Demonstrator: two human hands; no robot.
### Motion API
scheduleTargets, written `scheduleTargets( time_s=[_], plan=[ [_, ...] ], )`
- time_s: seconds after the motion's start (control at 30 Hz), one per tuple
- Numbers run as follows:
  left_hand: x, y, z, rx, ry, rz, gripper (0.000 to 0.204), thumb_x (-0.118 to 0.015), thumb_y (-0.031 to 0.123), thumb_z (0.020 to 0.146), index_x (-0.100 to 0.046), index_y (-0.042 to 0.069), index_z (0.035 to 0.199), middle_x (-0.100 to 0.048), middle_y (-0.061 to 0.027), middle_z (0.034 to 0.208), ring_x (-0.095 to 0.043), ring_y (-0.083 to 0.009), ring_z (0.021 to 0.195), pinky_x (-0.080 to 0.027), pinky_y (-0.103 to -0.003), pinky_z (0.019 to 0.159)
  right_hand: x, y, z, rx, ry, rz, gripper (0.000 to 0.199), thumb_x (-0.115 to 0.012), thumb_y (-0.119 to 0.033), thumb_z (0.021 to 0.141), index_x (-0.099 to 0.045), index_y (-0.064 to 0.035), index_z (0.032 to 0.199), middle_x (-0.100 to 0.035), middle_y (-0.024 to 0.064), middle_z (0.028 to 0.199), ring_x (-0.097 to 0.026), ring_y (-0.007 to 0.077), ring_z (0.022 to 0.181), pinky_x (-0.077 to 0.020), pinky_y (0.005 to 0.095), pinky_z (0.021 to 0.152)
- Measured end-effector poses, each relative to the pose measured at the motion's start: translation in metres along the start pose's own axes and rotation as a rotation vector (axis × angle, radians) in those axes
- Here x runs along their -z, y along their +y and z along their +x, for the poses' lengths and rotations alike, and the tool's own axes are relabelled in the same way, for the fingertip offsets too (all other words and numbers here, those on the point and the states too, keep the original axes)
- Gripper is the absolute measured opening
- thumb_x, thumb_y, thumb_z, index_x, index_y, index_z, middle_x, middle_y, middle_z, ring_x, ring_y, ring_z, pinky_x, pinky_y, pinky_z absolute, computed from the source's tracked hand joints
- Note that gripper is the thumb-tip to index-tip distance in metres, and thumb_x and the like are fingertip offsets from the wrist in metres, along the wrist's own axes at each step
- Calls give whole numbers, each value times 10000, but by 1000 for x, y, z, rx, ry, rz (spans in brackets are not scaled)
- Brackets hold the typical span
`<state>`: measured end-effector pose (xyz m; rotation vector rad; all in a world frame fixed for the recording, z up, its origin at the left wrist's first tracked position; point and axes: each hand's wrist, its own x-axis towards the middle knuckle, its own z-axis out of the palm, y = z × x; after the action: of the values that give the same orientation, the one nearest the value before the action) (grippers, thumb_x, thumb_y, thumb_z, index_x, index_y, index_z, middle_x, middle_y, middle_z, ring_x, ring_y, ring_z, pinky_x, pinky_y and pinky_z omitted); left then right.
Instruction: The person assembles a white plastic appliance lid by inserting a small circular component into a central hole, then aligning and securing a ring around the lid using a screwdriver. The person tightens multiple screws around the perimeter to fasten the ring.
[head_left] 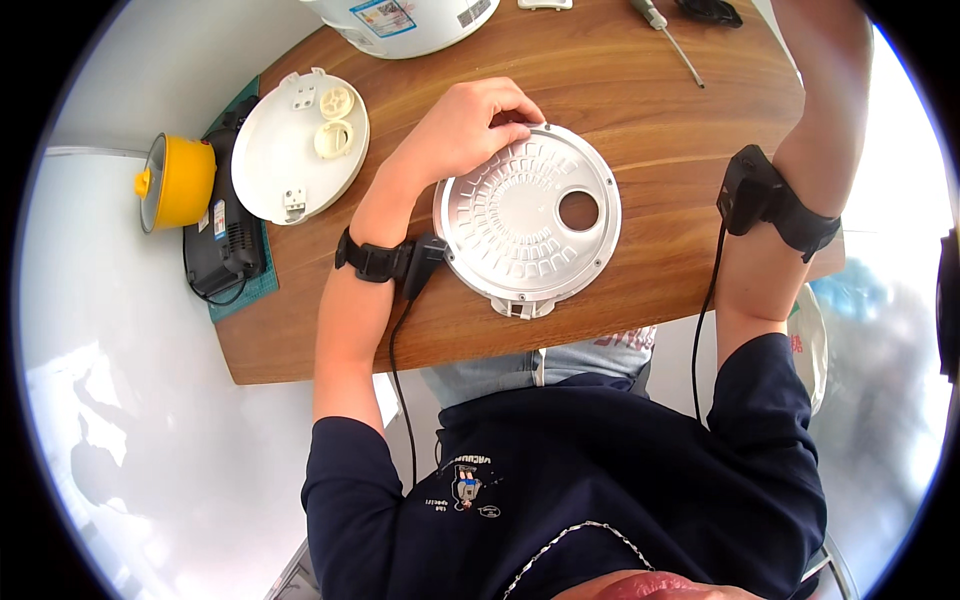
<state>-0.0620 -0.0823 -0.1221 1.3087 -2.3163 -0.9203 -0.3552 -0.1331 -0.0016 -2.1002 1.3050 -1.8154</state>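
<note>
Metal lid disc rests on the wooden table before you; your left hand curls at its far rim, though I cannot tell whether thumb and fingers clamp it. Light, even rim pressure should steady it best.

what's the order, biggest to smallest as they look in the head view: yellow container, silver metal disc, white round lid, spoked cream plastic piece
1. silver metal disc
2. white round lid
3. yellow container
4. spoked cream plastic piece
</note>
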Motion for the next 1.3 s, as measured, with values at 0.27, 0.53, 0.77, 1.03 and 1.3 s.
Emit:
scheduleTargets(
  time_s=[0.27, 0.53, 0.77, 1.03, 1.3],
  plan=[
    [27, 14, 24, 118, -121, 75, 323, -720, 98, 936, -683, 38, 1251, -648, -103, 1231, -699, -236, 1023, -577, -361, 945, 16, 14, 3, 16, 105, 70, 433, -766, -324, 943, -629, -38, 1237, -658, 47, 778, -637, 120, 716, -515, 262, 661],
    [21, -16, 162, -106, 86, 618, 232, -654, 89, 938, -707, 18, 1153, -745, -177, 1064, -715, -315, 1026, -570, -414, 889, 37, 12, 5, -76, 237, 104, 399, -743, -258, 957, -613, -44, 1267, -604, 24, 767, -609, 117, 729, -525, 272, 681],
    [32, -61, 287, 58, 279, 988, 145, -602, 23, 927, -744, -7, 913, -740, -234, 940, -731, -368, 902, -579, -458, 760, 54, 39, 5, -100, 308, 74, 366, -727, -247, 965, -627, -36, 1247, -622, 26, 778, -608, 111, 720, -520, 262, 663],
    [43, -100, 319, 227, 338, 791, 259, -498, 51, 954, -700, -67, 843, -706, -309, 939, -694, -470, 919, -557, -546, 767, 65, 53, 7, -229, 391, 57, 381, -717, -247, 964, -637, -14, 1254, -668, 50, 820, -632, 117, 723, -526, 255, 659],
    [42, -109, 310, 158, 415, 756, 269, -447, 61, 969, -685, -63, 979, -691, -327, 991, -666, -487, 972, -536, -557, 831, 62, 66, 8, -265, 392, -18, 424, -717, -267, 964, -632, -5, 1286, -688, 69, 856, -648, 133, 733, -544, 265, 678]
  ],
)
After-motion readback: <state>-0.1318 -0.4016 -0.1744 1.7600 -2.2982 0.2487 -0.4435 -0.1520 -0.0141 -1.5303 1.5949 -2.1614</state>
